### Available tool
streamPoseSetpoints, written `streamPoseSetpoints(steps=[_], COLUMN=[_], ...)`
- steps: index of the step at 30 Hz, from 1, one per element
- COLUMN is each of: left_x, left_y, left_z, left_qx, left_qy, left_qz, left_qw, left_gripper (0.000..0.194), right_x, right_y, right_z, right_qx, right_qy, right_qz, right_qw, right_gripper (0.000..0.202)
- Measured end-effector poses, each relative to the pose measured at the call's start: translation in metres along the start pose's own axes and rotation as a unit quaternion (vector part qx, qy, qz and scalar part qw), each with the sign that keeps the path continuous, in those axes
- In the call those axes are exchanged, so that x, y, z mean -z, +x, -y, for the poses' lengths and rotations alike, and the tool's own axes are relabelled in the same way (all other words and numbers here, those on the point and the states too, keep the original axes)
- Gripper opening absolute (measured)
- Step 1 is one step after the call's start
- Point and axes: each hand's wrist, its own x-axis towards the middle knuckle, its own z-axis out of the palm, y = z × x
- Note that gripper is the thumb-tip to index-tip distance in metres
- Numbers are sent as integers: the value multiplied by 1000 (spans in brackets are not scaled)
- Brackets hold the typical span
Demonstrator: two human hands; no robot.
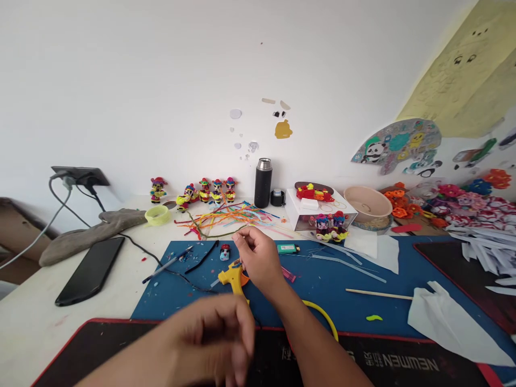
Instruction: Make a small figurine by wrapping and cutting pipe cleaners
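My right hand (260, 255) is closed, thumb against fingers, above the blue mat (282, 312). A thin olive-green pipe cleaner (220, 235) runs leftward from its fingertips. Just below that hand lies a yellow hot glue gun (231, 277), partly covered by my hands. Close to the camera, my left hand (209, 333) is smeared by motion. Its fingers look bent, but whether they hold anything cannot be made out. A small doll head with a red top (224, 252) sits left of the glue gun. Beside it is a black pipe cleaner (202, 257).
Loose coloured pipe cleaners (237, 215) lie at the back, near several small dolls (204, 190). A black flask (263, 183) stands by a white box (302, 215). A phone (91, 271) is at left. A wooden stick (379, 294) and tissue (447, 322) lie right.
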Motion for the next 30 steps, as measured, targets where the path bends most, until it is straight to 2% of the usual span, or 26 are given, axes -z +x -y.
streamPoseSetpoints(steps=[1,2,4,6,9,11,16,18,21,24,30], left_x=[13,27,59,92,131,146,161,163,164,163,161], left_y=[3,6,10,14,18,22,33,33,29,25,24], left_z=[-5,-11,-21,-28,-31,-25,8,18,23,22,20], left_qx=[-14,-39,-90,-123,-124,-108,-97,-79,-69,-62,-54], left_qy=[21,76,167,222,289,331,428,469,495,498,543], left_qz=[-43,-112,-222,-301,-380,-410,-473,-475,-476,-492,-484], left_qw=[999,990,956,919,870,843,764,740,724,712,684], left_gripper=[16,21,29,32,39,42,33,31,32,36,37], right_x=[0,0,0,0,-1,-2,-4,-4,-5,-6,-9], right_y=[0,0,0,0,-1,-2,-4,-4,-4,-5,-6], right_z=[0,-1,-1,-1,0,2,4,2,0,-2,-7], right_qx=[0,0,-2,-3,-1,3,5,1,0,-3,2], right_qy=[-3,-7,-11,-11,-14,-22,-40,-44,-53,-59,-78], right_qz=[1,1,5,8,12,14,21,24,22,23,37], right_qw=[1000,1000,1000,1000,1000,1000,999,999,998,998,996], right_gripper=[28,28,29,29,25,24,26,26,26,26,25])
